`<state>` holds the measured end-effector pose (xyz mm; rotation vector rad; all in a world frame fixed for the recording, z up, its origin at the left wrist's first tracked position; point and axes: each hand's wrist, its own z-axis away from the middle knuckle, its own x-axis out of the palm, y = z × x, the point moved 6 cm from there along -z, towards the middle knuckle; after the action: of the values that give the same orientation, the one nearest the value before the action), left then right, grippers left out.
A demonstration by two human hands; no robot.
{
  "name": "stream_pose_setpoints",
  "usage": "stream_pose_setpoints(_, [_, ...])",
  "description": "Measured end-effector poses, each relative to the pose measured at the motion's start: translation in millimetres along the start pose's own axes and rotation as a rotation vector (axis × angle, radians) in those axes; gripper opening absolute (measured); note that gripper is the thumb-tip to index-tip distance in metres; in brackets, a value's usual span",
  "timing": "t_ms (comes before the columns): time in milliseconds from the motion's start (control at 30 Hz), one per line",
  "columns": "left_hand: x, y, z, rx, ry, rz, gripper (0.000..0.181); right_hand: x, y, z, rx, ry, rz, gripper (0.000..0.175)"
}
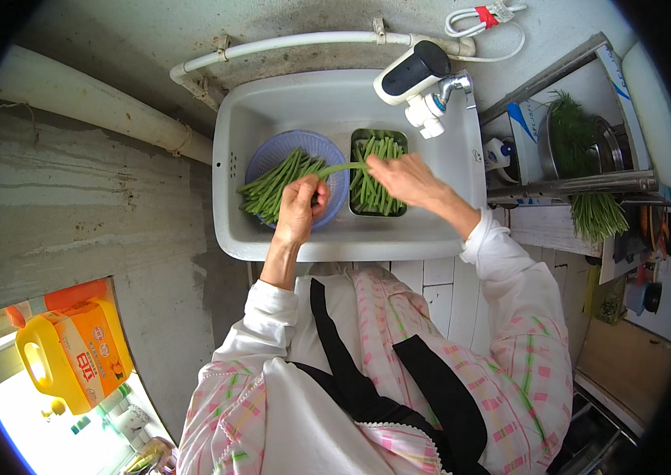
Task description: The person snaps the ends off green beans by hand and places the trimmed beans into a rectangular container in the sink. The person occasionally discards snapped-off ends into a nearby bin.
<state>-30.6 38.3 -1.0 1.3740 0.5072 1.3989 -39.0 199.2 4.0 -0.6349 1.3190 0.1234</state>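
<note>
A single long green bean is stretched between my two hands above the sink. My left hand grips its left end, over the front of a purple plastic colander that holds a heap of whole green beans. At the bean's other end, my right hand pinches it with the fingertips, partly covering a rectangular metal container. Green bean pieces fill that container. Both vessels rest side by side in the grey sink basin.
A water-heating faucet reaches over the sink's back right. White pipe runs along the wall behind. On the right, a metal rack carries a steel bowl and leafy greens. A yellow jug stands at the lower left.
</note>
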Motion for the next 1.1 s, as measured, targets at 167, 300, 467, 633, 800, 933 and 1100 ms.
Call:
stream_pose_setpoints(167, [-31.4, 54.0, 6.9, 0.529, 0.371, -0.095, 0.024, 82.5, -94.6, 26.4, 0.181, -0.620, -1.509, 0.018])
stream_pose_setpoints(300, [-79.7, 77.4, 14.4, 0.481, 0.308, 0.326, 0.023, 104.0, -67.1, 20.5, 0.411, -0.290, -1.651, 0.021])
stream_pose_setpoints(467, [-98.2, 53.8, 17.0, 0.231, 0.136, 0.675, 0.026, 92.4, 37.7, -9.1, 0.736, -0.145, -0.327, 0.036])
stream_pose_setpoints(633, [-103.0, 36.5, 21.8, 0.090, 0.233, 0.583, 0.034, 143.1, 16.0, -72.1, 0.618, 0.017, -0.411, 0.040])
stream_pose_setpoints(800, [-103.5, 35.2, 29.5, -0.020, 0.243, 0.535, 0.026, 222.4, -2.5, -127.1, 0.842, 0.124, -0.766, 0.037])
stream_pose_setpoints(933, [-104.0, 32.2, 39.6, -0.105, 0.240, 0.378, 0.019, 233.2, -5.2, -141.1, 0.893, 0.187, -0.824, 0.028])
stream_pose_setpoints(1100, [-115.1, 18.4, 36.9, -0.167, 0.270, 0.407, 0.018, 214.7, -7.3, -127.1, 1.009, 0.163, -0.982, 0.025])
